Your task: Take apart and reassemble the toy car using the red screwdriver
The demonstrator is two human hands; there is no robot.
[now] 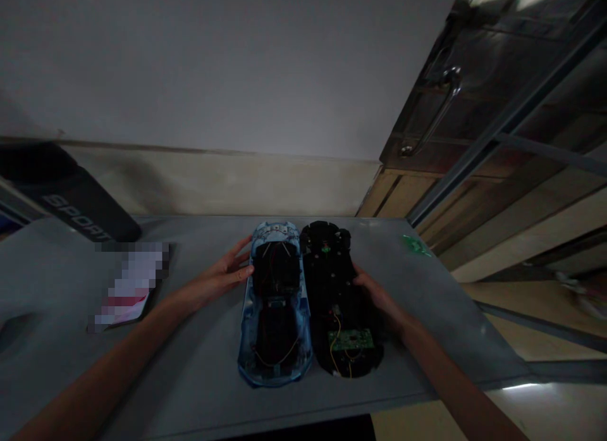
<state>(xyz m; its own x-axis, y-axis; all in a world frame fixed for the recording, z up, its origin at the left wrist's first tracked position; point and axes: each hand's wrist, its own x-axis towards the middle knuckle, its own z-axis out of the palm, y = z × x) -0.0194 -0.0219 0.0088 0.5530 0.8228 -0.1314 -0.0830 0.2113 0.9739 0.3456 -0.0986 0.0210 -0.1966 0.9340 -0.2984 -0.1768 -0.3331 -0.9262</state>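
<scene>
A blue toy car body shell (275, 308) lies upside down on the grey table (199, 359), its black inside and wires showing. Beside it on the right lies the black chassis (339, 295) with a green circuit board (349, 340) and yellow wires. My left hand (222, 273) rests against the shell's left edge with fingers spread. My right hand (379, 295) lies on the chassis's right edge, fingers curled along it.
A small card or packet (130, 283) lies left on the table. A black bag marked SPORT (71, 204) sits at the far left. A small green piece (416, 243) lies near the table's right edge. A metal door (474, 112) stands to the right.
</scene>
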